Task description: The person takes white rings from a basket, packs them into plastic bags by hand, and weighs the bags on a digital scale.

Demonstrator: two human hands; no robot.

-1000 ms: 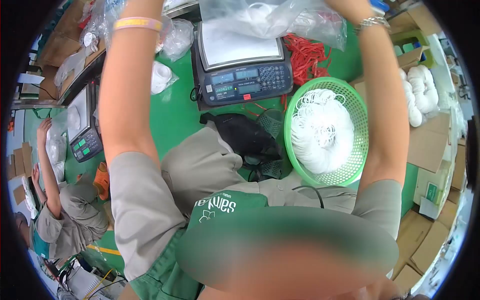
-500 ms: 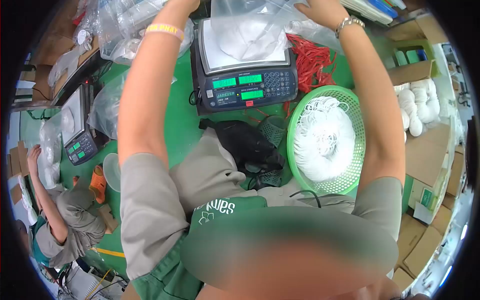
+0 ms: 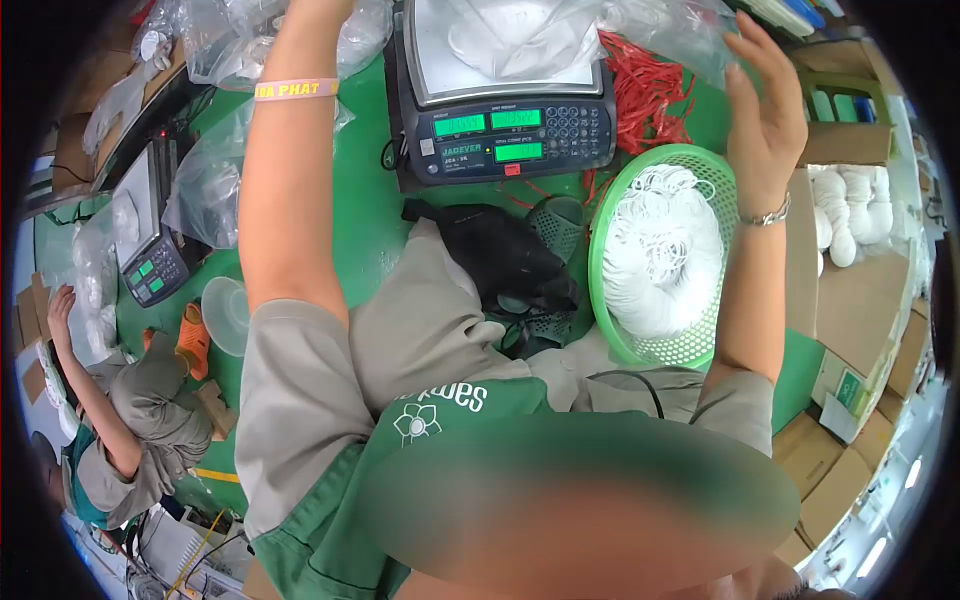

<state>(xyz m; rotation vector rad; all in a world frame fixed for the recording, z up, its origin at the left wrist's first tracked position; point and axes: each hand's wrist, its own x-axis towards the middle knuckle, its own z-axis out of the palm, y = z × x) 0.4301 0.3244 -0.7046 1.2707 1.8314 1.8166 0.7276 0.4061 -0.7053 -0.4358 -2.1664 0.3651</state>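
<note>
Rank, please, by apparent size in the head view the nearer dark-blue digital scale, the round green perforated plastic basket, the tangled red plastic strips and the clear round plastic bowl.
1. Scale
2. Basket
3. Red strips
4. Bowl, though it looks farther from the camera

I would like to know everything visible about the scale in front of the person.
The scale stands upright, its front facing the person, its far end cut off by the picture's top edge. Its dark blue-grey body looks plastic; the flat pale platform has a metal-looking rim. Three lit green displays show digits too blurred to read surely. A keypad is at the right, a small red tag at the front edge. A clear bag with white contents rests on the platform.
</note>
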